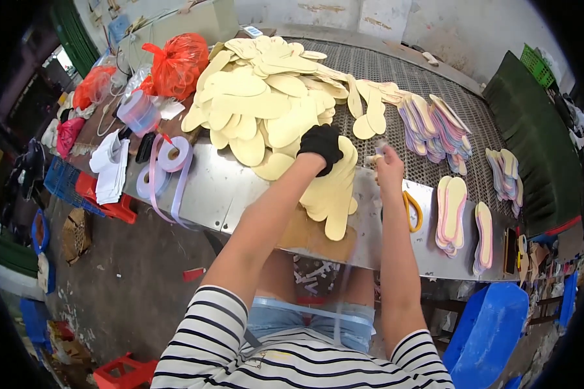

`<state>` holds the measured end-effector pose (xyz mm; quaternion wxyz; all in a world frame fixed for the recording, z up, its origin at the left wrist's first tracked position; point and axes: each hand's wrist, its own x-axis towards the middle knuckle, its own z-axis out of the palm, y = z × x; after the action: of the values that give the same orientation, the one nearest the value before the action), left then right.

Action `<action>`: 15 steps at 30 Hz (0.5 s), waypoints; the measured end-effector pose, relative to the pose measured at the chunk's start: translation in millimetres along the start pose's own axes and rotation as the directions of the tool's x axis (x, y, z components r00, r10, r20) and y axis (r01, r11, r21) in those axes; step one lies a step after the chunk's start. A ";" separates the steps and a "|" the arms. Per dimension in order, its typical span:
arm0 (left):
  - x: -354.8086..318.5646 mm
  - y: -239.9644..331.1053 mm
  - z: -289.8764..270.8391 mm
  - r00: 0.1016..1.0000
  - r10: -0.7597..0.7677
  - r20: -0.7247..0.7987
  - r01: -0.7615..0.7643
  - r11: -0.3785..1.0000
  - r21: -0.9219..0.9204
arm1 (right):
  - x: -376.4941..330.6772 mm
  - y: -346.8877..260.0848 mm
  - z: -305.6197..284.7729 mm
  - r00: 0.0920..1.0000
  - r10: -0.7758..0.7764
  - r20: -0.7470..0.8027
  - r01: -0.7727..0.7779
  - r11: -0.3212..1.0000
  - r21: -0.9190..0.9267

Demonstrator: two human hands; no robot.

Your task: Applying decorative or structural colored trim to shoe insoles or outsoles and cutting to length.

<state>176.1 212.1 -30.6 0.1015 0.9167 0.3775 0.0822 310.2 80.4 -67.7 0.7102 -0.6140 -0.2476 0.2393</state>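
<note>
My left hand (319, 150), in a black glove, is closed at the edge of a fanned stack of pale yellow insoles (334, 206) near the table's front edge; the undersides of its fingers are hidden. Just right of the stack, my bare right hand (389, 170) is raised with its fingers pinched. A small pale strip (380, 149) shows at the fingertips, too blurred to tell its kind. Behind my gloved hand rises a large heap of loose yellow insoles (259, 91). Scissors with yellow handles (413, 211) lie to the right of my right forearm.
Sorted insole bundles (451, 214) lie on the right, with layered stacks (431, 126) behind them. Purple ribbon rolls (174, 154), white cloths (110, 163) and a red plastic bag (178, 61) are at left. A blue tub (490, 330) stands below the table at right.
</note>
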 end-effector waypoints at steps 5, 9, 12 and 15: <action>-0.4 -4.9 -18.0 0.992 0.009 -0.130 -0.032 0.984 -0.176 | 46.6 19.3 13.6 0.993 0.082 0.081 -0.033 0.878 -0.478; -3.1 -30.6 -38.0 0.995 0.054 -0.081 -0.089 0.844 -0.528 | 45.8 9.8 35.5 0.904 0.293 0.312 -0.217 0.942 -0.258; -34.0 -42.9 -76.4 0.978 0.174 -0.116 -0.166 0.313 -0.935 | 52.4 35.1 41.1 0.922 0.185 0.341 -0.133 0.976 -0.170; -116.9 -68.5 -144.8 0.902 -0.104 -0.420 -0.422 0.003 -0.907 | 41.8 31.4 42.9 0.968 0.083 0.237 0.075 0.805 -0.588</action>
<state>14.9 194.7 83.6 0.6268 0.5835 0.1128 0.5039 313.2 143.8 -91.1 0.4452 -0.7701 -0.3963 0.2275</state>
